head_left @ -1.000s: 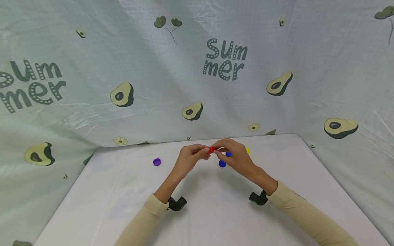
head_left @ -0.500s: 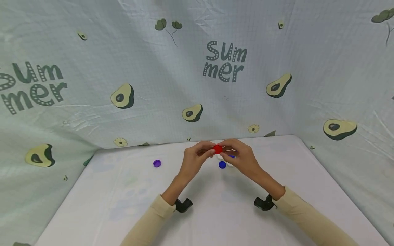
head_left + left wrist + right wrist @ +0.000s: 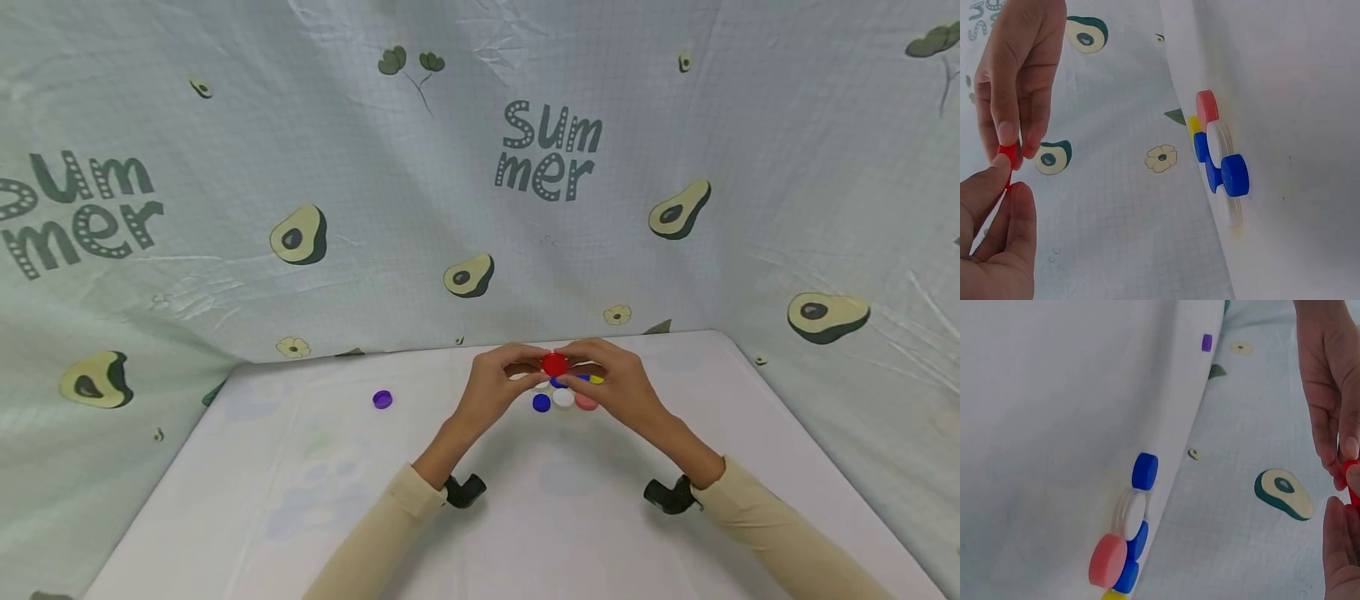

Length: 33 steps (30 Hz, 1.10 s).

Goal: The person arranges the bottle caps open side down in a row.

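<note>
Both hands hold one red bottle cap (image 3: 555, 364) between them, raised above the far part of the table. My left hand (image 3: 491, 390) pinches its left side with thumb and fingers. From the opposite side my right hand (image 3: 621, 382) grips it the same way. The cap's round face is toward the head camera; in the left wrist view the red cap (image 3: 1007, 164) appears edge-on between the fingertips. Below the hands lies a cluster of caps: a blue cap (image 3: 542, 402), a white cap (image 3: 562, 397) and a pink cap (image 3: 587, 402) in front, others partly hidden behind.
A purple cap (image 3: 382, 399) lies alone on the left of the white table (image 3: 480, 533). Part of a yellow cap (image 3: 1194, 124) shows behind the pink one. A printed curtain (image 3: 375, 183) hangs along the table's far edge. Black wrist cameras (image 3: 467, 492) hang under both cuffs.
Both hands have shifted right with the red cap, which has turned from nearly edge-on to face the head camera. More of the caps behind the hands now shows.
</note>
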Available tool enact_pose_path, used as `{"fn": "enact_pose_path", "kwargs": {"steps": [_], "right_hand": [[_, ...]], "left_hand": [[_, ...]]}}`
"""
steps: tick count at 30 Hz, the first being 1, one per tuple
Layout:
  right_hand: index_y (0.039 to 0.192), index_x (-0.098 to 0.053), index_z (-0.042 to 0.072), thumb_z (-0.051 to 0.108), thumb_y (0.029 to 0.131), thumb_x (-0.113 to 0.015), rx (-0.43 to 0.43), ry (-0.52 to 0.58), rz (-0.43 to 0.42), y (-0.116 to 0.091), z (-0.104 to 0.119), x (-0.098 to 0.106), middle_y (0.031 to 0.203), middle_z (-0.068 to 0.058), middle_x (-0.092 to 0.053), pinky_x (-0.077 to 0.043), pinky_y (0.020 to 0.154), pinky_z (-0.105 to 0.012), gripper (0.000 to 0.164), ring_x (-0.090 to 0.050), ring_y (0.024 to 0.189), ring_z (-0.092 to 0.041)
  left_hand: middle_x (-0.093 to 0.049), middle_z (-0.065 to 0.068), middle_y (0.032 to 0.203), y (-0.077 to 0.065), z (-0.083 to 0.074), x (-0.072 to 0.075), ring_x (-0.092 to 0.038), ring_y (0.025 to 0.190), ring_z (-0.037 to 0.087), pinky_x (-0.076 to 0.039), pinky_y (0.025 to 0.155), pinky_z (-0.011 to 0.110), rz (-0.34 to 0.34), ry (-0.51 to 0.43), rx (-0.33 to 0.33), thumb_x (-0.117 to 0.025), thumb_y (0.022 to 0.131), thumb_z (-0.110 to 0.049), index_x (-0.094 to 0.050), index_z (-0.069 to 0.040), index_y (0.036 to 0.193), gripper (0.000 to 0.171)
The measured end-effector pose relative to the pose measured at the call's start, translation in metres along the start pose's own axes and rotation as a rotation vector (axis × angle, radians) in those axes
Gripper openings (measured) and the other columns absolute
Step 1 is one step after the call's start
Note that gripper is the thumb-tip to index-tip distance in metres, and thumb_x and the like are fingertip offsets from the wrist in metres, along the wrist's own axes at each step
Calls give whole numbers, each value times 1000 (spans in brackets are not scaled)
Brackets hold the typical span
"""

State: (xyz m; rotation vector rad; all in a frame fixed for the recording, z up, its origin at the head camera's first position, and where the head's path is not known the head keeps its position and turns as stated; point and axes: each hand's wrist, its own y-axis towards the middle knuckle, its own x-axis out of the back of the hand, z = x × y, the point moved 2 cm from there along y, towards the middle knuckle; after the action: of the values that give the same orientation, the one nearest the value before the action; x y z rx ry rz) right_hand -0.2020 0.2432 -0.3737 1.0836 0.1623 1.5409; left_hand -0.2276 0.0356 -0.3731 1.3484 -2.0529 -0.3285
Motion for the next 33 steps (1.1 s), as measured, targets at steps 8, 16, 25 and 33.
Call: {"fn": "enact_pose_path", "kwargs": {"steps": [8,16,25,33], "right_hand": [[121,-72,5,-5,78,-84,-21,-78,-2,-3,-4,18,116,-7,-72,-58,85,-25,47,-73,98,-20],[120,-73,7,-4,78,-85,-44,-114,-5,-13,-11,32,112,-5,-72,-56,85,-18,46,-73,98,-20],[118,-73,6,-4,78,-84,-55,-96,-22,-25,-18,45,110,-5,-73,-57,85,-21,42,-73,94,-21],[116,-74,4,-5,78,-84,-92,-121,-31,-36,-25,51,109,-8,-73,-53,84,-11,41,-73,93,-23]], "left_hand": [[-72,11,117,14,-3,-16,-72,104,22,-57,93,30,22,45,24,-79,87,-6,-71,-2,122,36],[-73,10,114,23,-1,-35,-72,102,18,-57,92,28,56,49,49,-78,88,-8,-71,-3,121,34],[-73,10,114,30,-3,-54,-73,98,17,-57,89,24,94,-3,76,-79,87,-4,-72,-2,120,33],[-73,9,113,35,1,-69,-72,98,16,-58,89,27,135,-8,121,-80,87,-4,-72,-2,119,33]]}}
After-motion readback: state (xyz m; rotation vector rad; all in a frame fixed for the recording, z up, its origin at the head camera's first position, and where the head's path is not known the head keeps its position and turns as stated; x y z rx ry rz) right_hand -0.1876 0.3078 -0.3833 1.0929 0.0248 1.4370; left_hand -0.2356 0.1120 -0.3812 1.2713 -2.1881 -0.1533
